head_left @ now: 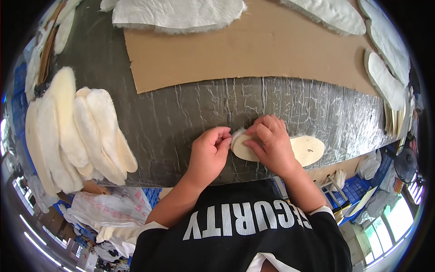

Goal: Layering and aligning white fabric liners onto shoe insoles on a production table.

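Observation:
A cream-coloured insole (308, 149) with a fluffy edge lies flat side up on the dark table, near its front edge. My right hand (272, 143) is closed on it, thumb pressing the flat face and fingers at the far rim; this hand covers its middle. At the insole's left end, my left hand (213, 152) pinches thumb and forefinger together by the fuzzy edge. Whatever is between those fingertips is too small to make out.
Fleecy insoles (77, 131) lie overlapped at the left. A cardboard sheet (253, 50) covers the table's far part, with white fleece-edged pieces (176, 13) on it. More insoles (385, 79) lie at the right, near a black fan (404, 164). Plastic bags (108, 208) sit below the front edge.

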`<state>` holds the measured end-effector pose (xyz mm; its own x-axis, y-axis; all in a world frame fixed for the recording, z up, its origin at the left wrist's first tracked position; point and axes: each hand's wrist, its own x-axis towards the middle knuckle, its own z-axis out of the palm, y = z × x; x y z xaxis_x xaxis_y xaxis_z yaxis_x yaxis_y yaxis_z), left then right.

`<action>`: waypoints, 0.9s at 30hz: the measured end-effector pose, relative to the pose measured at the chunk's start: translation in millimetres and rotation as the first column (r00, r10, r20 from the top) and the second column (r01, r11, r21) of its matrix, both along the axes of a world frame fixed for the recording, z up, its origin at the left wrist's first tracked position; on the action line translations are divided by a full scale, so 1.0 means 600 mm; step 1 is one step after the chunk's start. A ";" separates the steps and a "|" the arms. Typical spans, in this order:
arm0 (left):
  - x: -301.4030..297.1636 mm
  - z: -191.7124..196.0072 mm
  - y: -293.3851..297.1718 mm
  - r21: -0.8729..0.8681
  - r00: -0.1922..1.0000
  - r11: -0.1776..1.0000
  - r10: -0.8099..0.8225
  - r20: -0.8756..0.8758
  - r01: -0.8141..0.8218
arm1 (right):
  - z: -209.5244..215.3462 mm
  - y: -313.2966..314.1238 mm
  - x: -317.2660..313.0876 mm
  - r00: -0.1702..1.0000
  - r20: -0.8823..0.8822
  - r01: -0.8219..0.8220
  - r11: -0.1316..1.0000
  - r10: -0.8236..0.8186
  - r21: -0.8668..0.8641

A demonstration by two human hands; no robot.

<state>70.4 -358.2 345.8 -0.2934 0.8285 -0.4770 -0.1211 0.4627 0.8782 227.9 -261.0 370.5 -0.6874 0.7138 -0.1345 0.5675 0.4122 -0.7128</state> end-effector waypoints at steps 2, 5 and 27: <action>-0.002 0.004 0.002 -0.009 0.993 0.996 -0.092 -0.074 0.091 | 0.004 0.001 0.004 0.998 -0.054 -0.022 1.000 0.022 -0.017; 0.000 0.005 0.003 -0.004 0.968 0.984 -0.175 -0.180 0.177 | 0.014 0.002 0.016 0.986 -0.150 -0.077 0.995 0.067 -0.058; 0.046 0.074 -0.011 0.190 0.990 0.975 -0.126 0.062 0.112 | 0.042 -0.021 0.072 0.902 -0.416 0.029 0.977 -0.117 -0.211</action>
